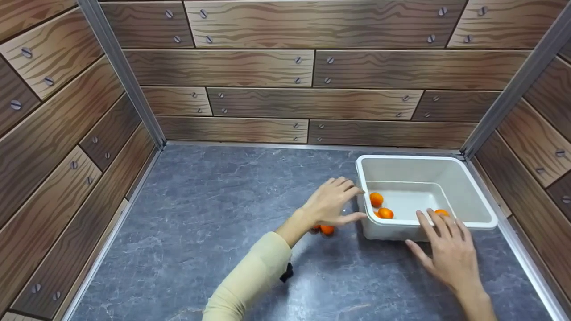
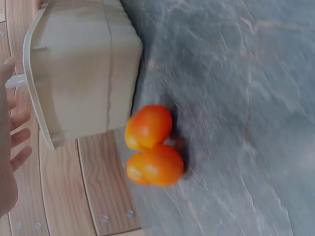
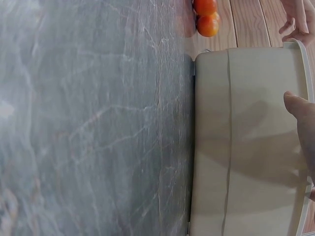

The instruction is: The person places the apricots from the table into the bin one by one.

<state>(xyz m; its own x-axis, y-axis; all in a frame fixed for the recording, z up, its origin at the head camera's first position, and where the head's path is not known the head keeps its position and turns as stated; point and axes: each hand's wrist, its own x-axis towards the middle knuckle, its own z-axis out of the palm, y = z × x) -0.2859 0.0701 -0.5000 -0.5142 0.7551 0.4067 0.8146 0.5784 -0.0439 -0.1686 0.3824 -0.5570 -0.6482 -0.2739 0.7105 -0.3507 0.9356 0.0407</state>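
Note:
A white plastic bin (image 1: 464, 225) stands at the right of the grey surface, with several orange-red tomatoes (image 1: 376, 199) inside. My left hand (image 1: 332, 203) is at its left rim, fingers extended and thumb apart, with nothing in it. Under that hand, more tomatoes (image 2: 156, 164) lie bunched on the surface just left of the bin; the hand partly hides them in the head view. My right hand (image 1: 453, 254) is at the front rim. Its fingers reach over the edge and hide part of a tomato (image 1: 441, 212), while the thumb (image 3: 298, 105) is outside the front wall.
Wood-patterned panels (image 1: 250, 102) with metal corner strips enclose the back and both sides. The bin's right side is near the right-hand metal edge (image 1: 513, 254). Marbled grey surface (image 1: 187, 232) extends left of the arms.

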